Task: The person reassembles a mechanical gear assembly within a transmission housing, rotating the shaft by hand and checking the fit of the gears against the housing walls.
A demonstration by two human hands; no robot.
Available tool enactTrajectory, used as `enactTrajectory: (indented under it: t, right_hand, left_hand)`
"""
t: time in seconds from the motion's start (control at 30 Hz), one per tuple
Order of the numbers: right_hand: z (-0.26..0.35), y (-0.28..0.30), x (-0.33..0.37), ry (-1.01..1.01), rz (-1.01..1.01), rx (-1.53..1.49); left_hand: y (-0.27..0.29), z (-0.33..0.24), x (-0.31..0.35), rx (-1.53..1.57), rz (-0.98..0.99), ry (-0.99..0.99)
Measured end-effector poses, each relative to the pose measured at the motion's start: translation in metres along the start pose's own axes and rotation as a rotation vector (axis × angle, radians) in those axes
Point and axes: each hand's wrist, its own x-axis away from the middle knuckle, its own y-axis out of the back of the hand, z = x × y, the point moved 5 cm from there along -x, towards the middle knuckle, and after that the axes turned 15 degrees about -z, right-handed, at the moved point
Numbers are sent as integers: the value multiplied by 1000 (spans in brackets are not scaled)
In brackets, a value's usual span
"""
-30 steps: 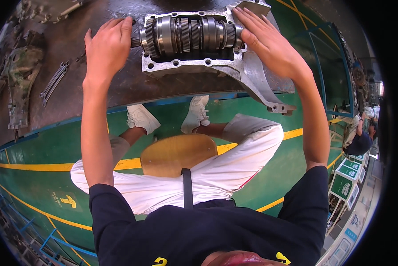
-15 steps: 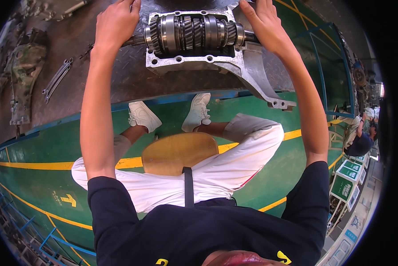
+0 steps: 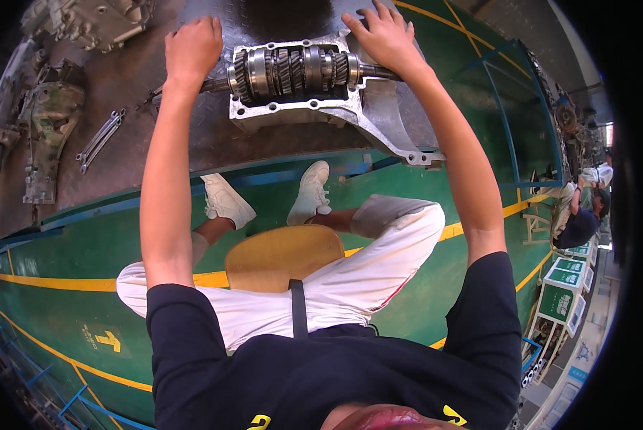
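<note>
A grey metal gearbox housing (image 3: 278,109) lies with its open side up on the dark metal bench. Inside it sits a shaft carrying several gears (image 3: 289,72), its ends sticking out at both sides. My left hand (image 3: 194,49) is beyond the left end of the housing, fingers curled down; what lies under them is hidden. Over the far right corner of the housing, my right hand (image 3: 384,36) has its fingers spread and holds nothing visible. The right wrist passes just over the right shaft end (image 3: 380,72). A curved flange (image 3: 400,136) juts toward the near right.
Several wrenches (image 3: 101,140) lie on the bench (image 3: 149,150) to the left. Farther left are a dirty metal casing (image 3: 49,122) and another casing (image 3: 92,21). A wooden stool seat (image 3: 286,258) shows between my legs. At the far right another person (image 3: 579,218) is bent over.
The view has shifted, so the housing appears lower and further left. My right hand is further left in view, with its spread fingers and more of the right shaft end now showing.
</note>
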Motion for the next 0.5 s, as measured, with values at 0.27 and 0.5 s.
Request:
enactTrajectory:
  t: [0.27, 0.5]
  right_hand:
    - [0, 2, 4, 58, 96, -150]
    - [2, 18, 12, -13, 153, -230]
  left_hand:
    - [7, 1, 15, 30, 143, 173]
    - [13, -1, 25, 82, 286, 206]
